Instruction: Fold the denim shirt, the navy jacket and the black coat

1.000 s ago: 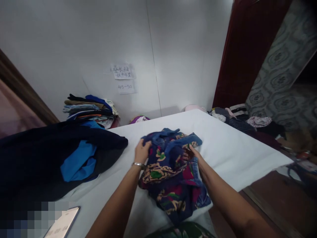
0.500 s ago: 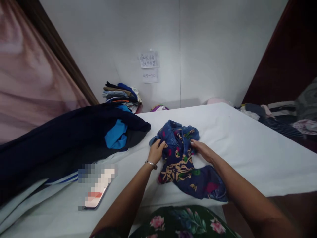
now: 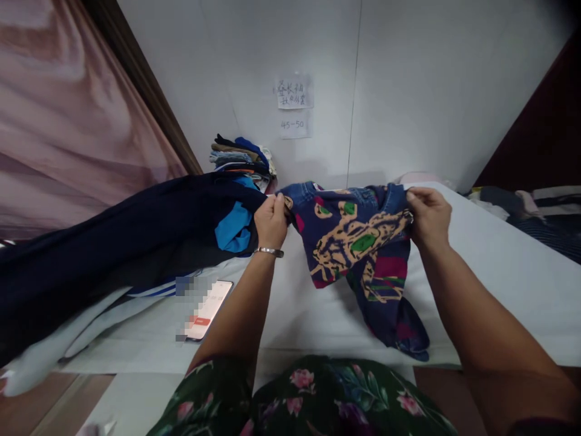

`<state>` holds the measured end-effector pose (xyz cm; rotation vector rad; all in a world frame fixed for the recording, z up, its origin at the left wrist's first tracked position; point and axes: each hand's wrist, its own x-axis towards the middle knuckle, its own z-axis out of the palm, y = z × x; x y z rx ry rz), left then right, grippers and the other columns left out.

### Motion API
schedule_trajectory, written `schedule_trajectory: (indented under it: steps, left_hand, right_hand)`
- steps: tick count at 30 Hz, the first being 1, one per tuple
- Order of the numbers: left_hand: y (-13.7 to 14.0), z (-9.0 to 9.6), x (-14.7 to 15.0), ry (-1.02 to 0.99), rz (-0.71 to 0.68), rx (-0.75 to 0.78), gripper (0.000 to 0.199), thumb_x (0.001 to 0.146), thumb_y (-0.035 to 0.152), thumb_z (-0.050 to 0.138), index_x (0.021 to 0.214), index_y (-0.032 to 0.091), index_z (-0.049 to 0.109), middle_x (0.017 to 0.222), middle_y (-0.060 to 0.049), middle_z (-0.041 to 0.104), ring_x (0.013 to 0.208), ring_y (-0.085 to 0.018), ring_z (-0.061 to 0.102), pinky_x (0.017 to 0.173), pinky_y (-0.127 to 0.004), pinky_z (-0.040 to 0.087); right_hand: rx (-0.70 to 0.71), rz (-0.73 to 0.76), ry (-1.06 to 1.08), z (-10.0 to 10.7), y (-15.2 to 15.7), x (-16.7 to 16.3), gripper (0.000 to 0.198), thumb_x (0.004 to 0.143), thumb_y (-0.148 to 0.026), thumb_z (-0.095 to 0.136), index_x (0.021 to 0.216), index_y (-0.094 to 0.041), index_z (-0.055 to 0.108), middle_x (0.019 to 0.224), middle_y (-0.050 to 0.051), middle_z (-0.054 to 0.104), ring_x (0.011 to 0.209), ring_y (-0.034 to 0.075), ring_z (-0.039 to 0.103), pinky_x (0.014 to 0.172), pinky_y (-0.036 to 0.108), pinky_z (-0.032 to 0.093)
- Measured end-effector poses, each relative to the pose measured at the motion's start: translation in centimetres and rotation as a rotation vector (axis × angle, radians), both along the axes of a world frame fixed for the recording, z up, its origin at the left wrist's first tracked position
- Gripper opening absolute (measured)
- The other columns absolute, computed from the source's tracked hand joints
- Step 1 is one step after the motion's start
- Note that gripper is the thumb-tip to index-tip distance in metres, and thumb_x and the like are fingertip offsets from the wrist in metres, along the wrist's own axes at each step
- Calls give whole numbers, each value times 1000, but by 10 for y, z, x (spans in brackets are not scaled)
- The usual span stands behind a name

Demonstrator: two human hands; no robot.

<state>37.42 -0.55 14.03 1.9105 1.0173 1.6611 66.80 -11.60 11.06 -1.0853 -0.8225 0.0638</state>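
Note:
A small patterned denim jacket (image 3: 354, 236), dark blue with tan, green and magenta print, hangs stretched between my hands above the white-covered table. My left hand (image 3: 271, 221), with a silver bracelet at the wrist, pinches its upper left edge. At the upper right edge, my right hand (image 3: 429, 215) grips the cloth between thumb and fingers. One sleeve dangles down on the right, its cuff low near the table's front edge. Beneath the jacket, part of the white cover is hidden.
Dark navy clothing (image 3: 136, 218) with a bright blue piece (image 3: 233, 229) lies heaped on the left. A phone (image 3: 211, 309) rests in front of it. Folded clothes (image 3: 240, 158) are stacked by the wall, under paper notes (image 3: 294, 106). More garments (image 3: 544, 221) lie at right.
The jacket was crumpled on the table and is now lifted and spread out between my hands. Both hands have moved up and farther apart. The view has shifted slightly.

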Motion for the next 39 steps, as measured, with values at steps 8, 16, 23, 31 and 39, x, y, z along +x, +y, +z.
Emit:
schedule_trajectory:
  steps: [8, 16, 23, 31, 39]
  left_hand:
    - [4, -90, 12, -239, -216, -923, 40, 87, 55, 41, 86, 18, 55, 74, -3, 62, 54, -11, 54, 54, -26, 46]
    - [-68, -139, -1, 151, -396, -731, 49, 71, 46, 69, 113, 23, 61, 113, -11, 67, 103, -30, 62, 83, -41, 50]
    - [-85, -113, 15, 158, -525, -679, 40, 76, 42, 62, 109, 20, 68, 108, -7, 70, 101, -29, 64, 88, -43, 52]
    - [-65, 1, 13, -152, -828, -714, 43, 66, 35, 76, 102, 13, 68, 102, -9, 72, 99, -30, 65, 90, -43, 51]
    - [-15, 56, 69, -293, -775, -498, 57, 88, 63, 40, 101, 13, 65, 98, -9, 70, 98, -22, 66, 82, -33, 53]
  right_hand:
    - [-436, 114, -98, -77, -27, 10, 38, 67, -41, 70, 97, -19, 67, 95, 7, 70, 93, 24, 63, 85, 42, 50]
    - [-875, 426, -397, -129, -116, -64, 71, 76, -45, 66, 141, -31, 42, 125, 8, 60, 105, 29, 61, 90, 46, 49]
    - [-809, 363, -637, -124, -105, -65, 51, 87, -39, 53, 136, -28, 49, 122, 9, 61, 110, 27, 57, 95, 46, 47]
    - [-467, 286, -685, -55, -89, -76, 77, 70, -43, 74, 138, -27, 43, 136, 10, 50, 125, 33, 45, 105, 52, 37]
    - [-169, 601, 135, 17, -4, -91, 31, 74, -43, 69, 96, -21, 63, 78, 1, 69, 71, 19, 65, 74, 37, 55]
